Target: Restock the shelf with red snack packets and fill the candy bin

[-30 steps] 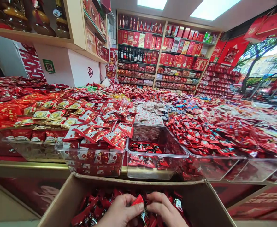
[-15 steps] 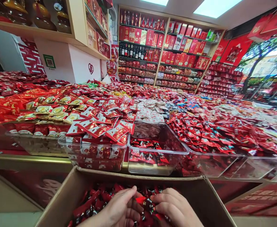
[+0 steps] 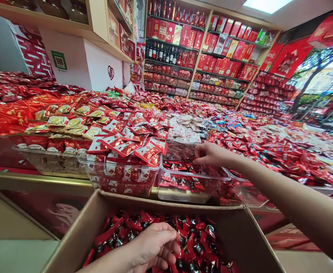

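Observation:
An open cardboard box (image 3: 166, 201) in front of me holds many red-and-black wrapped candies (image 3: 196, 246). Low over these candies is my left hand (image 3: 159, 244), palm turned inward, its fingers loosely bent and a little apart, with nothing visible in them. My right hand (image 3: 209, 154) reaches over a clear plastic bin (image 3: 193, 195) behind the box. Its fingers are curled together; whatever they hold, if anything, is hidden. Similar red-and-black candies (image 3: 180, 181) lie in the lower part of that bin, below the right hand.
A clear bin to the left is heaped with red-and-white packets (image 3: 126, 142). White packets (image 3: 185, 127) lie behind the middle bin. Red packets (image 3: 271, 151) pile up on the right. Shelves (image 3: 196, 57) with bottles and red boxes stand at the back.
My right hand has left the box and moved forward and up over the clear bin. My left hand stays low in the box. The view has tilted down slightly.

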Available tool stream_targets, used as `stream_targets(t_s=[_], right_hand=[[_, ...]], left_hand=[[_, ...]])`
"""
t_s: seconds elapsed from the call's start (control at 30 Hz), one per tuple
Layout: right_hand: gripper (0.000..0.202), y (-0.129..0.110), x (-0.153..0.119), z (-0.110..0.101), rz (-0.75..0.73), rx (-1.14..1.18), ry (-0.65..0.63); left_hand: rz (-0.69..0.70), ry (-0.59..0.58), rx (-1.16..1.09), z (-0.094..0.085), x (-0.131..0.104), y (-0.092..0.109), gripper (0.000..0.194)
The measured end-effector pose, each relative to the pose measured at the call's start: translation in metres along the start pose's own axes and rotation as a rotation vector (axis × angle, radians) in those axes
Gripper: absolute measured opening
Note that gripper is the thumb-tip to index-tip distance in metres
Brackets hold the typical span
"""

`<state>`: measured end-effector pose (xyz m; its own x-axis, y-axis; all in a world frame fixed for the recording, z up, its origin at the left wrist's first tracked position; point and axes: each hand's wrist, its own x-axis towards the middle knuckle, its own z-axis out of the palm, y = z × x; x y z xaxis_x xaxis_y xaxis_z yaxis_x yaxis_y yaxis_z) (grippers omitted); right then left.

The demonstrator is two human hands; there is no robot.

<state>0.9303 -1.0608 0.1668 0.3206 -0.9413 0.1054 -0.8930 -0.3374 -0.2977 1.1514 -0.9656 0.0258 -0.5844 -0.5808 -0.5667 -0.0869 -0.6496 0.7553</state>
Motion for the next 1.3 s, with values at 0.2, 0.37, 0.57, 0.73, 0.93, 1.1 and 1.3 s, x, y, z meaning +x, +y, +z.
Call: stream_targets(t_s=[0.2, 0.37, 0.57, 0.73, 0.93, 1.1, 1.3], right_hand=[[0.009, 0.006, 0.031, 0.022, 0.015, 0.04, -0.455], [0.005, 0.001, 0.037, 0.039, -0.016, -0.008, -0.524], [0.008, -0.001, 0.036, 0.049, -0.064, -0.101, -0.521], [0.009, -0.001, 0.034, 0.052, -0.086, -0.053, -0.479], [0.01, 0.002, 0.033, 0.054, -0.064, -0.038, -0.541], [0.02, 0.003, 0.031, 0.055, -0.028, -0.052, -0.688], [0.022, -0.001, 0.03, 0.053, 0.003, -0.035, -0.766]], left_hand=[[-0.006, -0.033, 0.019, -0.002, -0.002, -0.001, 0.021], [-0.01, -0.057, 0.033, -0.002, -0.001, -0.001, 0.023], [-0.037, -0.059, 0.057, -0.001, 0.0, 0.003, 0.02], [-0.04, -0.052, 0.068, 0.0, -0.002, 0.005, 0.021], [-0.054, -0.049, 0.067, 0.001, -0.002, 0.005, 0.021], [-0.047, -0.052, 0.082, 0.002, -0.004, 0.006, 0.013], [-0.049, -0.06, 0.091, 0.002, -0.005, 0.006, 0.013]])
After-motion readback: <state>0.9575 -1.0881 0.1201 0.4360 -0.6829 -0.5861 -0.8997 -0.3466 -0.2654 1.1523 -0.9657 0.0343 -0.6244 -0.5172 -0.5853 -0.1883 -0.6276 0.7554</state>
